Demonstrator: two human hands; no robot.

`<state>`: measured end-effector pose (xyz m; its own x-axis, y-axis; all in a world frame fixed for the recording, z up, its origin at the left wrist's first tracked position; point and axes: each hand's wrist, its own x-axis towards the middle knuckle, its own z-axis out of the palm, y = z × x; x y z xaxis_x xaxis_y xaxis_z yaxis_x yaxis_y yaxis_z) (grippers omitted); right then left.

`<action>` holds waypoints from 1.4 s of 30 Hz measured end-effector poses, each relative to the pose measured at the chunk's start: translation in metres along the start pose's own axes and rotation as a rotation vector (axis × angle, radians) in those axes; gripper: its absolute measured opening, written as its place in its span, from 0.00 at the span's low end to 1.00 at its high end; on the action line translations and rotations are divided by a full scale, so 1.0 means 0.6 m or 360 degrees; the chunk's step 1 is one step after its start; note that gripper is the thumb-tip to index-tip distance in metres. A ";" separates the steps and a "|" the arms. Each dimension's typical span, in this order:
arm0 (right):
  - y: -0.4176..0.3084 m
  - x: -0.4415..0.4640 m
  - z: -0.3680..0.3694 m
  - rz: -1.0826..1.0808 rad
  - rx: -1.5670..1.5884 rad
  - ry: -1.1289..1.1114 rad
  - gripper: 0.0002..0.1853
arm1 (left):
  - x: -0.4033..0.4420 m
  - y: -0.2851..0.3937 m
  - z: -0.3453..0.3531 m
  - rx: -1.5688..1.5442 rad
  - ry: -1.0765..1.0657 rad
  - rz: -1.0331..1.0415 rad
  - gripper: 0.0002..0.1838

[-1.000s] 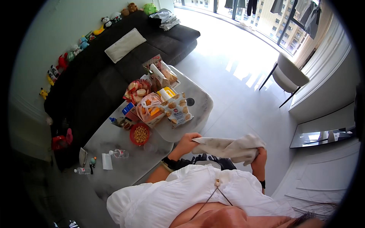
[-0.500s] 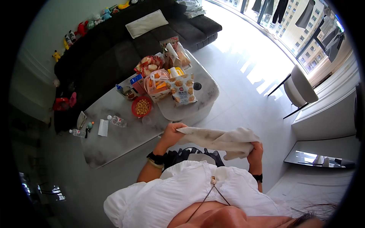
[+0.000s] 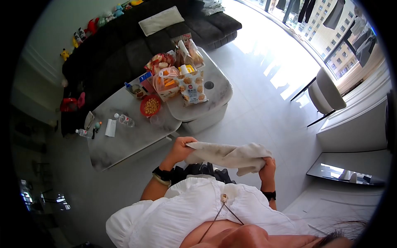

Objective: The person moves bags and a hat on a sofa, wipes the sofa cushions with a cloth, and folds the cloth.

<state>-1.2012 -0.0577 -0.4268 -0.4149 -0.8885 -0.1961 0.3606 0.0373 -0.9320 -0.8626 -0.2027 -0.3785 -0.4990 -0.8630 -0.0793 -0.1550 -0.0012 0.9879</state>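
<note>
A pale beige cloth [image 3: 225, 155] with greyish smudges stretches between my two hands in front of my waist. My left hand [image 3: 180, 150] is closed on its left corner, with the fingers pinching the edge. At the other end, my right hand [image 3: 267, 167] grips the bunched side, and a fold droops beside it. The cloth hangs over the floor, apart from the marble-look coffee table [image 3: 120, 146], whose near edge is closest to my left hand.
On the table are a red bowl of snacks [image 3: 150, 106], a popcorn bag [image 3: 192, 88], plastic bottles [image 3: 124, 120], a white tissue [image 3: 110, 127] and several food packages. A dark sofa [image 3: 120, 53] stands behind. To the right are a chair [image 3: 326, 91] and a low glossy black panel [image 3: 345, 170].
Both hands have shifted slightly left in view with the cloth still stretched between them. The table now appears farther up and left, and more floor shows between it and me.
</note>
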 end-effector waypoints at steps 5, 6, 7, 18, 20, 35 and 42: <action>-0.017 -0.039 0.040 0.0096 0.0242 -0.0079 0.15 | -0.049 -0.003 -0.034 -0.0094 0.0036 0.0002 0.05; -0.020 -0.049 0.057 0.0095 0.0227 -0.0108 0.16 | -0.064 -0.003 -0.046 -0.0075 0.0037 0.0032 0.05; -0.018 -0.060 0.077 0.0099 0.0212 -0.0140 0.16 | -0.082 -0.001 -0.062 -0.0055 0.0041 0.0057 0.06; 0.125 -0.205 0.495 0.0483 0.0213 -0.1471 0.25 | -0.565 0.097 -0.416 -0.0810 0.0653 0.0233 0.15; 0.138 -0.269 0.648 0.0971 0.0664 -0.1750 0.27 | -0.689 0.117 -0.465 -0.0520 0.1026 0.0476 0.17; 0.341 -0.609 1.215 0.1980 0.0421 -0.2520 0.28 | -1.195 0.161 -0.683 -0.1180 0.1255 0.0802 0.09; 0.499 -0.656 1.416 0.1799 0.0232 -0.2657 0.26 | -1.288 0.081 -0.884 -0.0940 0.1200 0.1082 0.08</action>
<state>-0.2201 -0.0856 -0.3698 0.9977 0.0295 -0.0611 -0.0593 0.8172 -0.5734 -0.0323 0.1964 -0.1986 0.3353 -0.8570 0.3913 0.4674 0.5120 0.7207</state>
